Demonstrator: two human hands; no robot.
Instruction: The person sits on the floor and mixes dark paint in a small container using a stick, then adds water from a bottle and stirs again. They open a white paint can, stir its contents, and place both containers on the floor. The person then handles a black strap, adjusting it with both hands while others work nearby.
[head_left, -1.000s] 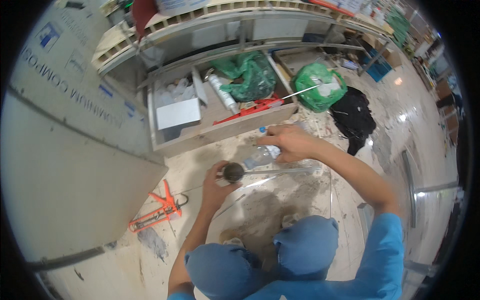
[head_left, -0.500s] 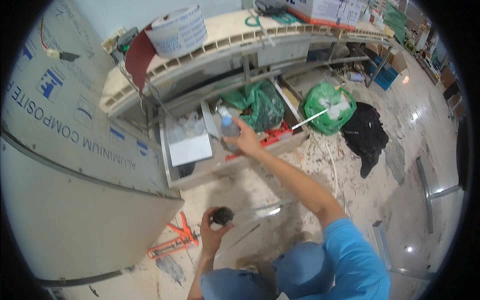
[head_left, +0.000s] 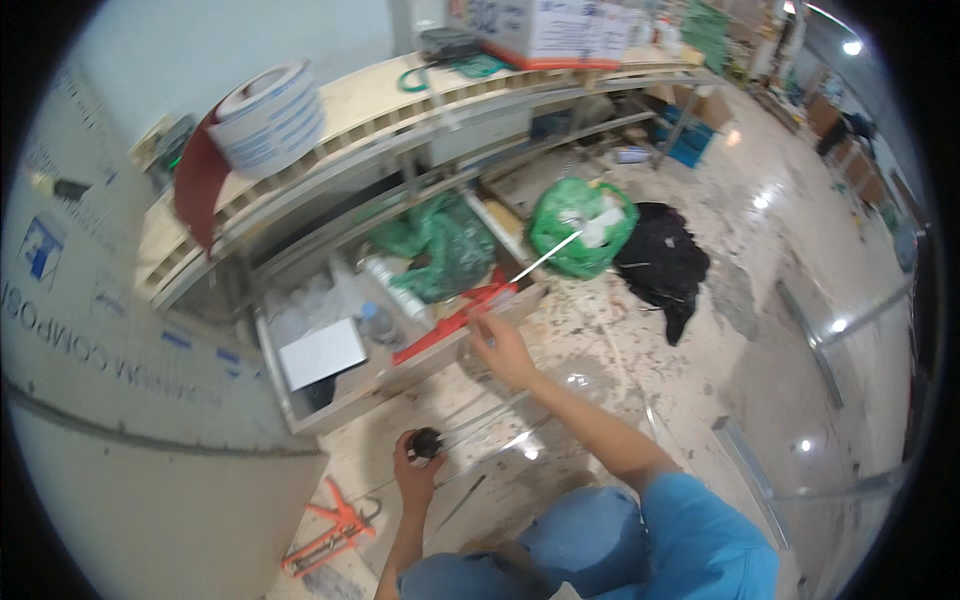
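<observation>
On the near side of the drawer [head_left: 432, 361], the fingers of my left hand [head_left: 412, 468] clamp a black round piece [head_left: 426, 442], while my right hand [head_left: 506, 354], fingers apart or together I cannot tell, is beside the red gun [head_left: 436, 332] and could snag the drawer's rim if swung low.

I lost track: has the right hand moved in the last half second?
Yes. The right hand moved right and outward, from over the open drawer to its front edge.

Bare left hand [head_left: 416, 468] low, fingers curled in a grip; bare right hand [head_left: 505, 355] farther forward, fingers loosely bent, blue-sleeved right arm [head_left: 602, 428] extended.
</observation>
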